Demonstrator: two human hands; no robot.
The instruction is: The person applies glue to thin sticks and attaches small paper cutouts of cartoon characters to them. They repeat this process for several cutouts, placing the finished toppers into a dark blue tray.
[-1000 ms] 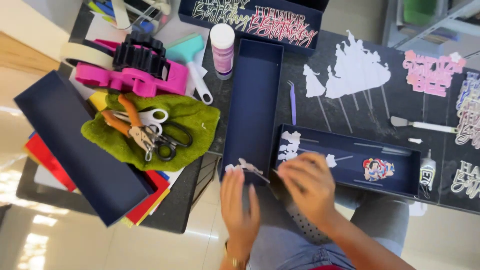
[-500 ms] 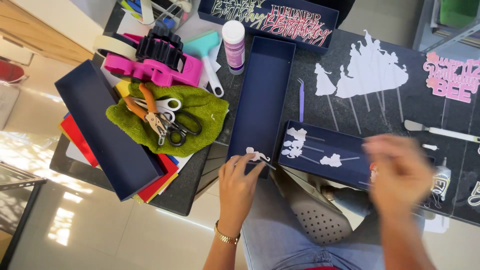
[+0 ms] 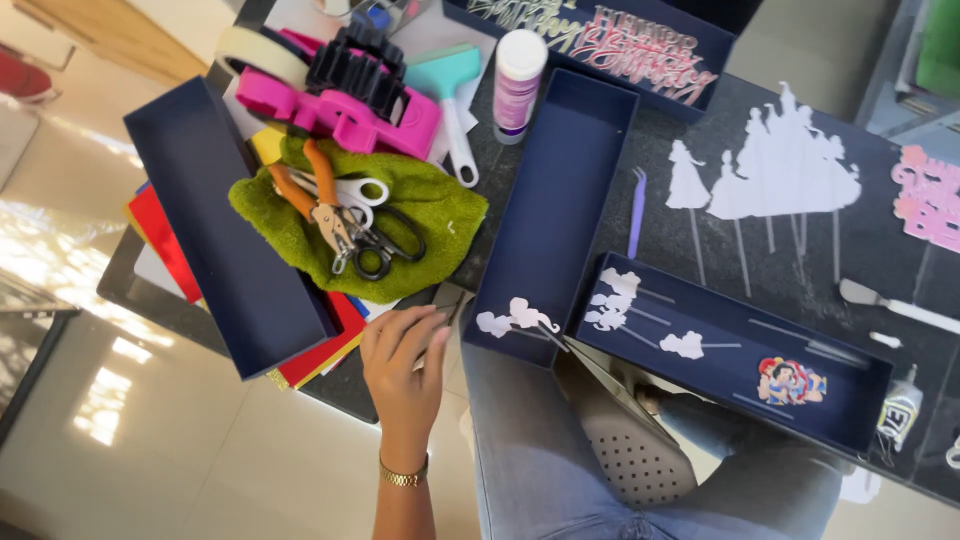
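Note:
My left hand [image 3: 405,365], with a gold bracelet at the wrist, lies at the table's near edge. Its fingertips touch the stack of coloured sheets [image 3: 320,350] under a green cloth [image 3: 440,215]. The fingers are stretched out and I see nothing held in them. On the cloth lie black scissors [image 3: 388,245], white-handled scissors [image 3: 358,190] and orange-handled pliers [image 3: 315,205]. To the right of the hand a white cloud cut-out [image 3: 505,320] rests on the near end of a long navy box [image 3: 560,190]. My right hand is out of view.
A second navy box [image 3: 215,230] sits at the left and a navy tray [image 3: 740,345] with white cut-outs and a cartoon sticker [image 3: 790,382] at the right. A pink tool [image 3: 340,110], teal scraper [image 3: 450,85], glue tube [image 3: 518,70] and white castle cut-outs [image 3: 790,160] lie farther back. My jeans-covered lap [image 3: 550,460] is below.
My left hand has left the cloud cut-out and moved left to the coloured sheets. My right hand swung out to the right and is now out of view. The camera has come closer.

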